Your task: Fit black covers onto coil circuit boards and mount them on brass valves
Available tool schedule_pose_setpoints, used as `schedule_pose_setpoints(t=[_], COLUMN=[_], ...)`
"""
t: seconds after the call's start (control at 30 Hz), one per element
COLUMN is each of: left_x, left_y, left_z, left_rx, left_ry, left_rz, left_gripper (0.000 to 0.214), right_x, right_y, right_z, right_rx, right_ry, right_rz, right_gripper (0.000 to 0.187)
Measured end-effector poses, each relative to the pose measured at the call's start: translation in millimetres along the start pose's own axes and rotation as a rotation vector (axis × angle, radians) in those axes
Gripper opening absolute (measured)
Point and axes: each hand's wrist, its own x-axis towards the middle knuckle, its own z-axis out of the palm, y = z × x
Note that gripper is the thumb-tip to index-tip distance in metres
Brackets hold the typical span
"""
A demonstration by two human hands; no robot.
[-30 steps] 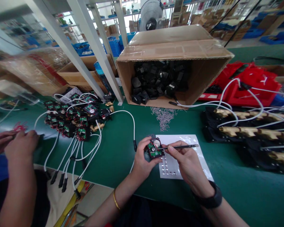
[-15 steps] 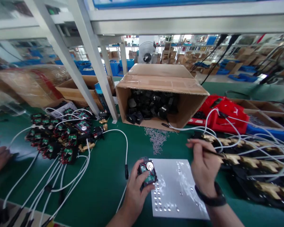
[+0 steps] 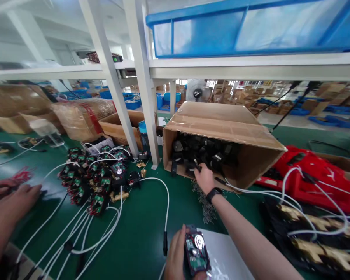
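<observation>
My left hand (image 3: 176, 254) is closed around a small black housing with an exposed green circuit board (image 3: 196, 252) and a round silver disc, over the edge of a white sheet (image 3: 221, 249). At the mouth of an open cardboard box (image 3: 221, 118), my right hand (image 3: 204, 178) is closed on a dark slender tool (image 3: 197, 165), whose exact kind I cannot make out. Black plastic covers (image 3: 189, 151) fill the box around its fingertips; whether they touch one is unclear. Below my right wrist lies a scatter of small screws (image 3: 207, 208).
Circuit-board assemblies with white cables (image 3: 87, 179) cluster on the left. Another person's hands (image 3: 14, 198) work beyond them. At right are a red bin (image 3: 317, 179) and brass-fitted black units (image 3: 312, 233). A shelf post (image 3: 147, 97) stands left of the box.
My right hand has moved forward and left, from beside the white sheet to the box opening. My left hand still holds the circuit-board housing. The view has tilted upward and turned left.
</observation>
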Motion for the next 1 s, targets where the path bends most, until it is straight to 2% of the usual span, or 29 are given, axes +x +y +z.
schedule_pose_setpoints(t=[0.1, 0.2, 0.27, 0.33, 0.43, 0.5, 0.57, 0.63, 0.7, 0.77, 0.83, 0.9, 1.0], left_x=[2, 5, 8, 9, 9, 8, 7, 8, 10, 13, 15, 16, 14], left_y=[7, 13, 17, 20, 24, 24, 23, 22, 24, 31, 43, 60, 85], left_z=[-3.9, -9.2, -12.4, -14.6, -15.4, -14.5, -12.7, -10.6, -9.9, -11.8, -16.1, -20.5, -21.4], left_rx=[0.012, 0.025, 0.032, 0.032, 0.019, 0.01, 0.001, -0.017, -0.052, -0.089, -0.079, 0.015, 0.239], left_ry=[-0.042, -0.127, -0.173, -0.182, -0.163, -0.165, -0.179, -0.198, -0.212, -0.215, -0.226, -0.255, -0.268], left_rz=[-0.026, -0.078, -0.077, -0.048, -0.026, -0.039, -0.05, -0.056, -0.073, -0.099, -0.085, -0.018, 0.057], left_gripper=[0.08, 0.071, 0.067, 0.064, 0.06, 0.061, 0.065, 0.066, 0.063, 0.058, 0.054, 0.054, 0.072], right_x=[-29, -90, -140, -186, -234, -248, -252, -249, -243, -235, -228, -223, -222], right_y=[32, 70, 96, 118, 136, 135, 125, 112, 99, 90, 86, 84, 76], right_z=[-37, -69, -83, -92, -102, -109, -113, -113, -108, -102, -98, -96, -91], right_rx=[0.049, 0.041, -0.051, -0.143, -0.263, -0.319, -0.335, -0.343, -0.364, -0.333, -0.114, 0.321, 1.028], right_ry=[-0.053, -0.086, -0.079, -0.127, -0.238, -0.26, -0.227, -0.213, -0.264, -0.301, -0.305, -0.347, -0.472], right_rz=[0.02, 0.0, -0.103, -0.216, -0.268, -0.228, -0.17, -0.126, -0.114, -0.103, -0.008, 0.229, 0.61], right_gripper=[0.018, 0.019, 0.021, 0.028, 0.049, 0.057, 0.051, 0.052, 0.061, 0.058, 0.051, 0.049, 0.051])
